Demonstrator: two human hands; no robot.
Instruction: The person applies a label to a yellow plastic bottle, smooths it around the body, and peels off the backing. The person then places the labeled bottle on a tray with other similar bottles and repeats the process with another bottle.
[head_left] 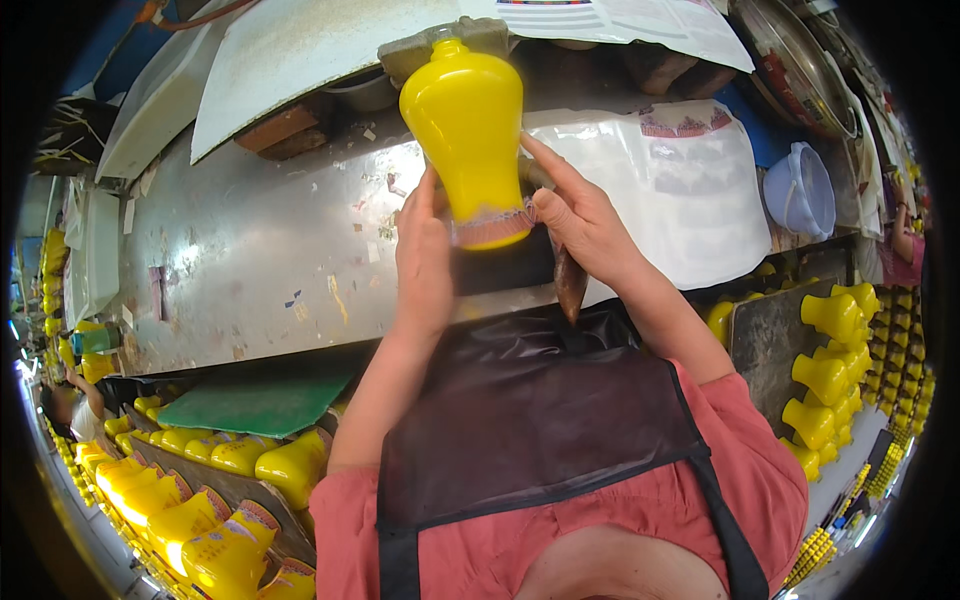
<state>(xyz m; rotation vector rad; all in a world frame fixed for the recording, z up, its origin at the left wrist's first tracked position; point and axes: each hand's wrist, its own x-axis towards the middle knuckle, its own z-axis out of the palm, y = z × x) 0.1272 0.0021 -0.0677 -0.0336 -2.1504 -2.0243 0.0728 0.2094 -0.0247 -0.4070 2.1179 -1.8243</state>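
Note:
A glossy yellow vase [465,120] lies tilted over the workbench, its narrow mouth pointing away from me. The mouth end is at a grey padded block [397,60]. Round the foot of the vase runs a pinkish-purple patterned band [490,222]. Along the vase's left side lies my left hand [424,255], its fingertips against the lower body. On the other side my right hand [588,222] has its thumb at the band and its forefinger stretched up along the vase. Below my right hand, a brown pointed piece [570,285] hangs near the bench edge; its kind is unclear.
The metal workbench [250,250] carries small scraps. A white sheet [680,200] with printed bands lies at right, near a pale blue bucket [800,190]. Bricks [290,130] prop a white board [290,70]. Yellow vases [225,540] fill racks on both sides. Other people show at the far edges.

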